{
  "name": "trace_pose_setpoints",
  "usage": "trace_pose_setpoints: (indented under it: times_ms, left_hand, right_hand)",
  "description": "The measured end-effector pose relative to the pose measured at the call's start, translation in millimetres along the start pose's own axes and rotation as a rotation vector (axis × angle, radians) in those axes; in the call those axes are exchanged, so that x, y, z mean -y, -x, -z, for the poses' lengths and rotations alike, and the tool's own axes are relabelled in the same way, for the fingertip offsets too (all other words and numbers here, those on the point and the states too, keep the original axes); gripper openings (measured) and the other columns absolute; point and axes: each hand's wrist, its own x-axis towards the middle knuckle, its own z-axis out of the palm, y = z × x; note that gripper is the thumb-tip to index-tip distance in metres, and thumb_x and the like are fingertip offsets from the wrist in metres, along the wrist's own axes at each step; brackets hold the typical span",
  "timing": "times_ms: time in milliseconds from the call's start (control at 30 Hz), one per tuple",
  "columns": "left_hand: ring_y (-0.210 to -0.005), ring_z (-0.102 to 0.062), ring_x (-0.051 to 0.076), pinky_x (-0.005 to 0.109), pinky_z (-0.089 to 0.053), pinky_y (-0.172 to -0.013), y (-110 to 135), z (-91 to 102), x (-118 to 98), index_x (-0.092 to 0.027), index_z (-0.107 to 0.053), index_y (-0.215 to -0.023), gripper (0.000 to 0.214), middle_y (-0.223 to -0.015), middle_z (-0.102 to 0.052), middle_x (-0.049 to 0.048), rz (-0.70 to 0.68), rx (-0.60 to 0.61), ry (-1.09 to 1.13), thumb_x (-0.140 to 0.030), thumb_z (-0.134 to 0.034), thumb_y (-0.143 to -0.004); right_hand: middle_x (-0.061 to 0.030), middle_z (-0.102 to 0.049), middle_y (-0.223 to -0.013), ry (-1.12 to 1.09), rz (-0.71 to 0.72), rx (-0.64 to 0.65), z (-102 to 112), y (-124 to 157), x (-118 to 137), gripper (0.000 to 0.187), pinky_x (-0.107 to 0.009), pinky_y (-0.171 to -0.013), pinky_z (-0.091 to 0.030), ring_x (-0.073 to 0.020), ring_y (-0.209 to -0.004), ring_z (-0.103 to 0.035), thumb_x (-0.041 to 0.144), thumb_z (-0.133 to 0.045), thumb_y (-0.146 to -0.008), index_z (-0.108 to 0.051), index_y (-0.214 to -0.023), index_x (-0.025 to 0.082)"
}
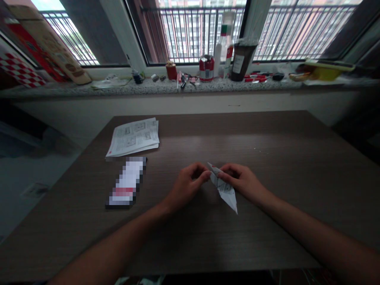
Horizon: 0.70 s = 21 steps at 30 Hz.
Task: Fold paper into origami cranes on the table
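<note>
A piece of printed paper (pixel 227 192), folded into a narrow pointed shape, is held above the middle of the table. My right hand (pixel 242 179) pinches its right side between thumb and fingers. On the other side, my left hand (pixel 190 180) has its thumb and fingertips closed at the paper's upper left edge. One sharp tip of the paper points down toward me, and another points up between the hands. Parts of its upper half are hidden by my fingers.
On the brown table (pixel 282 146), a stack of printed sheets (pixel 135 136) lies at the back left. Nearer me is a phone (pixel 126 184) with a blurred screen. Behind, the stone windowsill (pixel 160 90) carries a red can (pixel 206 68), a dark cup (pixel 242 61), bottles and small tools.
</note>
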Motion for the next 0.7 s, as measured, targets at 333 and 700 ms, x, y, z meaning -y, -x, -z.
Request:
trace_pose_setpoints:
  times_ms: [333, 700]
  left_hand:
    - [-0.078, -0.067, 0.018, 0.029, -0.051, -0.070, -4.6, 9.6, 1.7, -0.016, -0.069, -0.088, 0.026, -0.085, -0.072, 0.0045, 0.039, -0.174, -0.015, -0.042, -0.070, -0.096]
    - [-0.082, -0.067, 0.018, 0.031, -0.054, -0.079, -2.1, 7.8, -3.2, -0.016, -0.066, -0.092, 0.029, -0.088, -0.071, 0.0054, -0.012, -0.110, 0.099, -0.044, -0.065, -0.100]
  right_hand:
    - [-0.0029, -0.063, -0.081, 0.253, 0.084, -0.208, 15.3, 3.0, 11.5, 0.032, -0.034, -0.065, -0.045, -0.0198, -0.075, -0.058, 0.051, -0.076, -0.085, -0.059, -0.083, 0.024]
    - [-0.0053, -0.069, -0.081, 0.127, -0.007, 0.023, 17.1, 7.0, 6.5, 0.031, -0.032, -0.061, -0.044, -0.0190, -0.071, -0.059, 0.052, -0.068, -0.092, -0.071, -0.089, 0.021]
